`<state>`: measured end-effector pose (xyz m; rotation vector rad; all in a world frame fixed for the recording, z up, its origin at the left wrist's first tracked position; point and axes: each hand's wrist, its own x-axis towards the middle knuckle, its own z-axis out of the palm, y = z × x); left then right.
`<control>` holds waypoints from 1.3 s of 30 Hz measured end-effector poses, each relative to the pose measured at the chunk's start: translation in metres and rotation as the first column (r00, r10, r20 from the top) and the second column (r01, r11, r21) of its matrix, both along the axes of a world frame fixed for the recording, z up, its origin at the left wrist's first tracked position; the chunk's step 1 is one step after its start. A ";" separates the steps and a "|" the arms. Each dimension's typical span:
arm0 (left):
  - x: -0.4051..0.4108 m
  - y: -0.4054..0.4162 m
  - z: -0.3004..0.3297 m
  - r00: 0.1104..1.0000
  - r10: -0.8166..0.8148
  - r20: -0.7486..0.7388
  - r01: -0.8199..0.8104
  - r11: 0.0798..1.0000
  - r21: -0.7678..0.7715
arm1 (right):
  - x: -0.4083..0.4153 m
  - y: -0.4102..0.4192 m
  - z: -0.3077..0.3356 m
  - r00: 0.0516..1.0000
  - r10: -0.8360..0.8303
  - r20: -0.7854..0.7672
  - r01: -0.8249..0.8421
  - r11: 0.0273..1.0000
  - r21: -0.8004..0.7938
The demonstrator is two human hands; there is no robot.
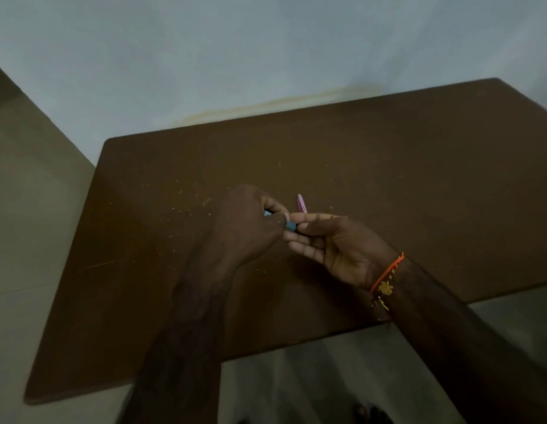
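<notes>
Both hands meet over the middle of a brown table point(419, 166). My left hand point(247, 224), back up, has its fingers curled round a small blue-green object point(290, 226), most of it hidden in the fist. My right hand point(336, 243), palm up, pinches the exposed end of the same object between thumb and fingertips. A small pink piece point(302, 203) stands just behind the fingers; whether my right hand holds it or it rests on the table I cannot tell. An orange thread band point(388, 270) circles my right wrist.
Fine light crumbs or shavings point(189, 197) are scattered over the tabletop left of the hands. A pale wall point(266, 50) with a yellowish stain runs behind the table. Light floor point(30, 240) shows to the left and below the near edge.
</notes>
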<state>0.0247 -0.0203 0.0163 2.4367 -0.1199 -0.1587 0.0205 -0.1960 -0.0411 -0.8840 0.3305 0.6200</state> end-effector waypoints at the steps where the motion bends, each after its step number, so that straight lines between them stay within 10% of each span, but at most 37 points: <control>1: 0.000 -0.001 0.000 1.000 0.002 -0.005 -0.002 1.000 0.013 | 0.000 -0.001 -0.002 1.000 0.004 -0.005 -0.004 1.000 0.000; 13: 0.002 0.007 0.004 0.999 0.004 0.038 -0.003 1.000 -0.014 | 0.003 -0.016 0.001 0.975 0.162 0.153 -0.131 0.973 -0.192; 22: 0.004 0.003 -0.021 0.931 0.364 -0.018 -0.356 0.898 -0.257 | 0.014 -0.029 0.008 0.985 0.033 0.171 0.048 0.892 -0.449; 29: 0.008 0.004 -0.036 0.896 0.440 -0.055 -0.426 0.819 -0.385 | 0.012 -0.024 0.014 0.977 -0.001 0.213 0.079 0.930 -0.360; 34: 0.009 -0.007 -0.029 0.856 0.415 -0.307 -0.497 0.504 -0.706 | 0.008 -0.013 0.016 0.969 -0.051 0.242 0.130 0.937 -0.324; 39: 0.005 -0.022 -0.031 0.907 0.318 -0.276 -0.417 0.589 -0.692 | 0.008 -0.001 0.019 0.939 -0.202 0.280 0.254 0.953 -0.167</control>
